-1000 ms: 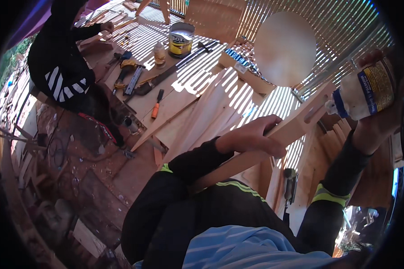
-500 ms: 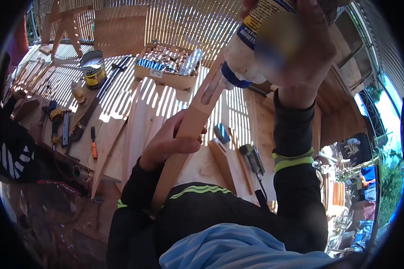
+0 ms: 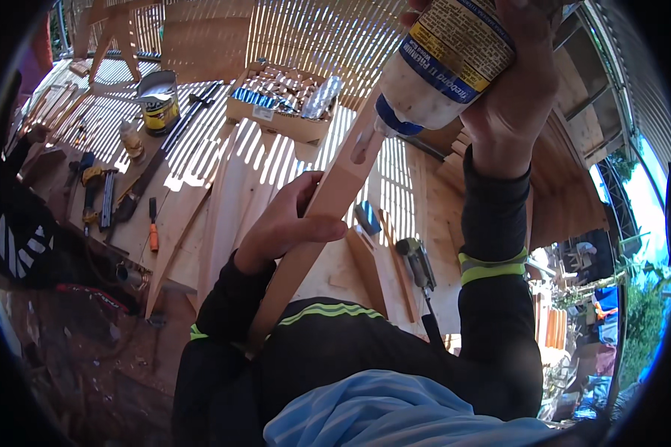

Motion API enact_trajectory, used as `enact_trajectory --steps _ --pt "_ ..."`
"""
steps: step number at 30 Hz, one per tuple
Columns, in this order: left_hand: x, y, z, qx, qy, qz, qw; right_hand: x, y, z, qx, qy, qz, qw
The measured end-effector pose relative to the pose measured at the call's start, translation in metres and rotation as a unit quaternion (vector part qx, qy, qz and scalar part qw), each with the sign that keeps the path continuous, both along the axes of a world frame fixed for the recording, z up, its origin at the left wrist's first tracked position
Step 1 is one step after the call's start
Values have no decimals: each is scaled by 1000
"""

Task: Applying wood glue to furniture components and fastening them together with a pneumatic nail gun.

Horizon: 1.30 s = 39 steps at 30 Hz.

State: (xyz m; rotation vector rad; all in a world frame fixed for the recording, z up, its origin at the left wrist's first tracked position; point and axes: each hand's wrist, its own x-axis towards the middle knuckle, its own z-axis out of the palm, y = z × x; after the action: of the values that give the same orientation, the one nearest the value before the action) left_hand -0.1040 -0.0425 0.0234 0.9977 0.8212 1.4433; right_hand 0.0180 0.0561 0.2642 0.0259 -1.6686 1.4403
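Note:
My left hand (image 3: 287, 227) is wrapped round a long wooden piece (image 3: 298, 253), which slants up and away from my body. Near its far end a rounded slot (image 3: 361, 151) is cut into the face. My right hand (image 3: 525, 97) grips a large glue bottle (image 3: 443, 71) with a blue and yellow label, tipped upside down. Its blue cap (image 3: 394, 119) points down at the slot, and the nozzle end is close to the wood; whether it touches I cannot tell. Whitish glue shows inside the bottle.
On the workbench (image 3: 335, 279) are a cardboard box (image 3: 279, 127) of small wooden pieces, a yellow-black can (image 3: 159, 104), an orange-handled chisel (image 3: 153, 231), a clamp (image 3: 101, 194), a green-black power tool (image 3: 417, 262) and several boards. At the left edge is another person's dark sleeve (image 3: 22, 253).
The bottle has turned so its label faces me more, and its cap has shifted slightly up along the slot. My right hand was blurred before and is sharper now. My left hand keeps its grip.

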Motion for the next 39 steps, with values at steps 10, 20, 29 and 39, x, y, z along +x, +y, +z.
enact_trajectory --steps 10,20,29,39 --pt "9 2 2 23 28 39 999 -3 -4 -7 17 4 21 1000" --pt "8 0 6 10 29 44 999 -7 3 4 -42 12 41 998" --pt "5 1 11 10 46 36 998 -4 23 9 -17 31 43 998" --pt "9 2 10 17 60 40 997 -1 28 6 -16 5 11 1000"
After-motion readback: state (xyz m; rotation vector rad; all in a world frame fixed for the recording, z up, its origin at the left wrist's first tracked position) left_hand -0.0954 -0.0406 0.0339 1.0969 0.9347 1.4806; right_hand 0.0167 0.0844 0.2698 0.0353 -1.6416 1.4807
